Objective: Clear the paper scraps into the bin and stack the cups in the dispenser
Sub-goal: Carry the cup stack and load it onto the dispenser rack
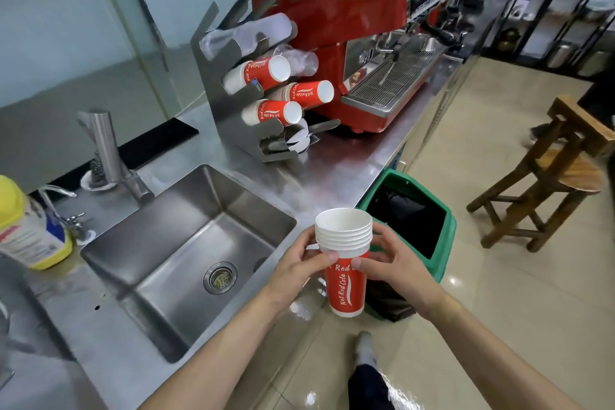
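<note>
A stack of several nested red-and-white paper cups (344,263) stands upright in the air, just off the counter's front corner. My left hand (301,271) grips it from the left and my right hand (394,265) from the right, both just below the white rims. The metal cup dispenser (229,116) stands at the back of the counter, with three rows of red cups lying on their sides and clear plastic cups in its upper slots. The green bin (447,243) with a black liner stands open on the floor, right of the stack. No paper scraps are visible.
A steel sink (186,243) is set into the counter left of my hands, with a tap (109,156) behind it. A yellow-capped bottle (26,226) stands at far left. A red espresso machine (332,36) sits beside the dispenser. A wooden stool (549,186) stands right of the bin.
</note>
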The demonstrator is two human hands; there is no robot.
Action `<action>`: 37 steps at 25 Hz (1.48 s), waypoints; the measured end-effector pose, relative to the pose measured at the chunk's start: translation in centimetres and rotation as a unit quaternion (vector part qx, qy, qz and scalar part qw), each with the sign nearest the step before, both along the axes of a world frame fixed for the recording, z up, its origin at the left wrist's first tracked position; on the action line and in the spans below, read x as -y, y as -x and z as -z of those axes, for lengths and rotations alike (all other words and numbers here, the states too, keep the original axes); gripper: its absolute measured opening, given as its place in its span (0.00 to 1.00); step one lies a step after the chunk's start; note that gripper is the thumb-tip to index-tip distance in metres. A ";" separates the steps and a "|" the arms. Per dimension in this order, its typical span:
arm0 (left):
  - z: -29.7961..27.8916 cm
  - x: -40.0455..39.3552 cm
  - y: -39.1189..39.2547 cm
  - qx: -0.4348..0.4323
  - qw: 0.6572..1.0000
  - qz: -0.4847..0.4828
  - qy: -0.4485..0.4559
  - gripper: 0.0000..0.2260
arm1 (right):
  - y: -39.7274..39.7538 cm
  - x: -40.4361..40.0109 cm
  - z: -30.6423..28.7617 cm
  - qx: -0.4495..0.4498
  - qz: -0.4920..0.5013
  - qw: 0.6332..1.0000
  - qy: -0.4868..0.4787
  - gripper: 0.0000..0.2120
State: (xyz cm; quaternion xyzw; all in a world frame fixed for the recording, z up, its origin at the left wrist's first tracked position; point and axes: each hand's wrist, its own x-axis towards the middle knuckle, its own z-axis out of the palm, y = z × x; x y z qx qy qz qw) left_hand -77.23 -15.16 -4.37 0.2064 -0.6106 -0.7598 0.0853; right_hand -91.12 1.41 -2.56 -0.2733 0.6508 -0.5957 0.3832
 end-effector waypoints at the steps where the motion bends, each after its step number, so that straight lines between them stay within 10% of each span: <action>1: 0.1 0.5 1.2 0.001 1.000 -0.005 -0.005 0.26 | 1.3 0.7 0.2 0.003 -0.006 1.000 0.000 0.31; 17: -0.7 6.6 19.3 0.066 0.990 -0.118 -0.025 0.30 | 23.0 10.7 0.3 0.015 -0.134 0.991 -0.017 0.28; 37: -0.9 16.7 22.0 0.108 0.957 -0.262 -0.063 0.33 | 26.5 25.9 0.1 -0.006 -0.216 0.975 -0.050 0.32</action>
